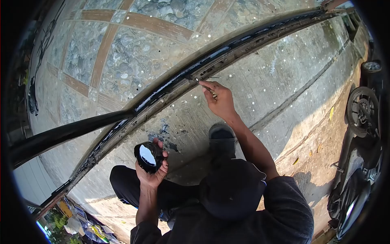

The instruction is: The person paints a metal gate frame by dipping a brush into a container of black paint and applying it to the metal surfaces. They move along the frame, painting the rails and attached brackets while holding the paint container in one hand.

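Observation:
My left hand [153, 174] is wrapped round a small black paint can [139, 153], whose dark, glossy contents reflect the sky. My right hand [220, 101] pinches a slim paintbrush [211, 93] by its handle. The brush head reaches the lower edge of a long metal rail [163, 88], which is coated in wet-looking black. Whether the bristles press on the metal or sit just off it is hard to see. Dark paint spots [164, 129] mark the concrete between the rail and the can.
A black bar [69, 133] meets the rail from the left. Stone-patterned paving [134, 53] lies beyond it, concrete floor [284, 77] on the near side. My sandalled foot [222, 136] rests below my right hand. A motorcycle [357, 162] stands at far right; piled bags [87, 225] lie lower left.

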Action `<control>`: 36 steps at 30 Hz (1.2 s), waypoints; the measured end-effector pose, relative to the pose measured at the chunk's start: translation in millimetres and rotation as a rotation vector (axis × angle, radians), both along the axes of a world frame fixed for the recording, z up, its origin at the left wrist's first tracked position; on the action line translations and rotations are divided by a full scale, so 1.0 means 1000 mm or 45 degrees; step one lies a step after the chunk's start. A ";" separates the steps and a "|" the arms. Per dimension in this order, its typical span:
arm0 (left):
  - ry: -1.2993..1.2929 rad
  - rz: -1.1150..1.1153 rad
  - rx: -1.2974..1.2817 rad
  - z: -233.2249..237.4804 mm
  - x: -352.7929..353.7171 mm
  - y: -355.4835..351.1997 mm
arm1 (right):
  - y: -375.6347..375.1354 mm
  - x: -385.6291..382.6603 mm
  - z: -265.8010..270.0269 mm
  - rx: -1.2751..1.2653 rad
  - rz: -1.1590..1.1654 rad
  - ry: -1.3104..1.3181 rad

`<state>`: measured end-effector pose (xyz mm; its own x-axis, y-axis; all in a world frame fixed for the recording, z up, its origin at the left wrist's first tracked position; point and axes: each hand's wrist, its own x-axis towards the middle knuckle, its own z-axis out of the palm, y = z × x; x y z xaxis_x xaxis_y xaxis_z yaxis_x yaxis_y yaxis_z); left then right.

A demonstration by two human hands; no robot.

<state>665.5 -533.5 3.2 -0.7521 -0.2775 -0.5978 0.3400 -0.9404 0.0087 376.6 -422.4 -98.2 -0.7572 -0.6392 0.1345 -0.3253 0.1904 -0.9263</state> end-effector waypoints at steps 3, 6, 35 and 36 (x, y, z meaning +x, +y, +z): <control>0.054 0.031 0.003 -0.002 -0.003 -0.006 | -0.001 0.003 -0.006 -0.113 -0.024 -0.261; 0.039 0.014 0.018 -0.009 -0.003 -0.007 | -0.002 0.015 -0.019 -0.041 0.125 -0.348; 0.144 0.106 -0.038 -0.024 0.035 -0.035 | -0.035 0.042 -0.014 -0.003 0.174 0.150; 0.142 0.182 -0.049 -0.020 0.034 -0.033 | -0.029 0.042 -0.014 -0.015 0.151 0.186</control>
